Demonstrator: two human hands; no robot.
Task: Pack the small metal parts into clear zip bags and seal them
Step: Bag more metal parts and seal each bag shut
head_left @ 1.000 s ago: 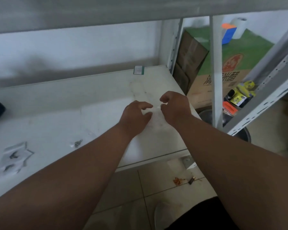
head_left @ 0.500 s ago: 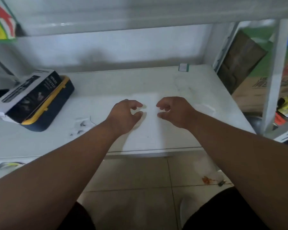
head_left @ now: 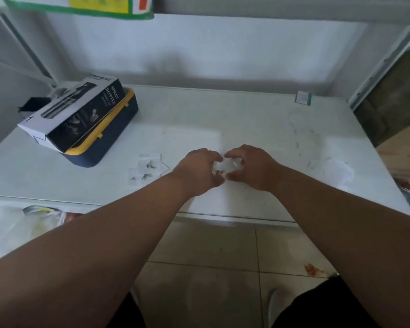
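Observation:
A small clear zip bag [head_left: 225, 167] with a small metal part [head_left: 218, 172] inside is held between both hands just above the white shelf [head_left: 258, 129]. My left hand [head_left: 199, 170] pinches its left side and my right hand [head_left: 249, 166] pinches its right side, fingertips almost touching. To the left, a few clear zip bags [head_left: 147, 169] with metal parts in them lie flat on the shelf. A loose clear plastic bag [head_left: 336, 171] lies to the right of my right hand.
A black-and-white spray bottle box [head_left: 74, 112] rests on a navy and yellow case [head_left: 104, 138] at the back left. A small green-edged label [head_left: 303, 98] sits at the back right. Cardboard boxes [head_left: 400, 129] stand right of the shelf post. Tiled floor lies below.
The view has swung left and the box and case have come fully into sight. My hands have come closer together around the small bag.

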